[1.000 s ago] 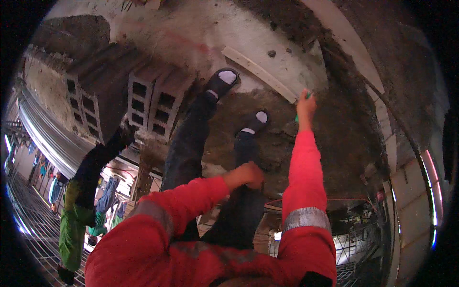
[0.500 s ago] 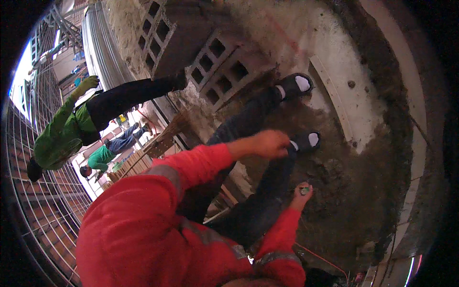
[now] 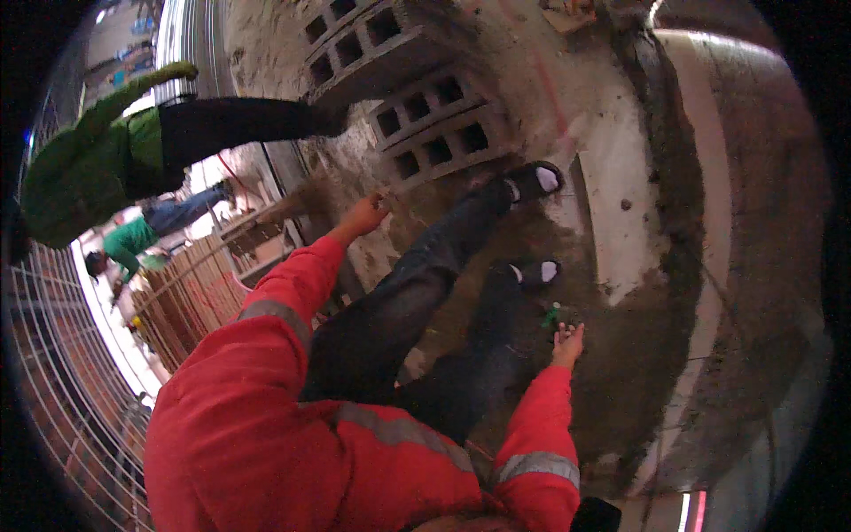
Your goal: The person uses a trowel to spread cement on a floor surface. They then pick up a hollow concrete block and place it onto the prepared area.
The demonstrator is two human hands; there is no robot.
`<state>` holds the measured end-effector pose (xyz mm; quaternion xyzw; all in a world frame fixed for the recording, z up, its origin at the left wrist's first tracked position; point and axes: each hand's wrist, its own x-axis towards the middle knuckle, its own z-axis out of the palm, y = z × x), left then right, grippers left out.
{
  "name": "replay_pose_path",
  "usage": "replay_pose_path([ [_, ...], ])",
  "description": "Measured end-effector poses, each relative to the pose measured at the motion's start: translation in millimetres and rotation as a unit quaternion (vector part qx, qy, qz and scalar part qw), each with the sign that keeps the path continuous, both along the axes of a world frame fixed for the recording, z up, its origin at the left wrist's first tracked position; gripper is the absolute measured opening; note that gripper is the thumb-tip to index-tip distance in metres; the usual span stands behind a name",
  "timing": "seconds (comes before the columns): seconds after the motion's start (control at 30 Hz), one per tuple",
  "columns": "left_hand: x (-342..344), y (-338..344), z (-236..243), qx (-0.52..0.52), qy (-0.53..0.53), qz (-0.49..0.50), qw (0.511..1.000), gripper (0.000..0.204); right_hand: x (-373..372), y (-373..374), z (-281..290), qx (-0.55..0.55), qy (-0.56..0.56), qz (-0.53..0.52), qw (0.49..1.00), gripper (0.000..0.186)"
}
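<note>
My left hand (image 3: pixel 363 215) reaches out at the left, near the stacked concrete blocks, with nothing visible in its loosely stretched fingers. My right hand (image 3: pixel 568 343) is low over the dark, wet-looking ground, its fingers apart. Just past its fingertips is a small green and white object (image 3: pixel 551 316), too small to name; whether it touches the fingers I cannot tell. Both my arms wear red sleeves with grey bands. My legs in dark trousers stretch toward the upper right, ending in dark shoes (image 3: pixel 537 181) with pale tops.
Hollow concrete blocks (image 3: pixel 437 151) are stacked beyond my left hand. A pale slab (image 3: pixel 616 222) lies past my feet. One person in green (image 3: pixel 97 177) stands at the left; another (image 3: pixel 133 241) bends farther off, near a stack of boards (image 3: pixel 182 297) and a wire mesh (image 3: pixel 62 390).
My left hand has swung left and back from above my feet. My right hand has opened, and the green object it held now shows beyond its fingertips. The view has shifted.
</note>
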<state>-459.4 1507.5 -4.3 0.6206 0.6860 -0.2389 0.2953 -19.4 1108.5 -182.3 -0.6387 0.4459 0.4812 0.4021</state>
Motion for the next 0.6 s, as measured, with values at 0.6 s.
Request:
replay_pose_path([
  [0.6,-80,90,-196,0.066,-0.054,0.341,0.936,0.066,-110,517,-48,0.239,-0.246,0.768,0.541,0.064],
])
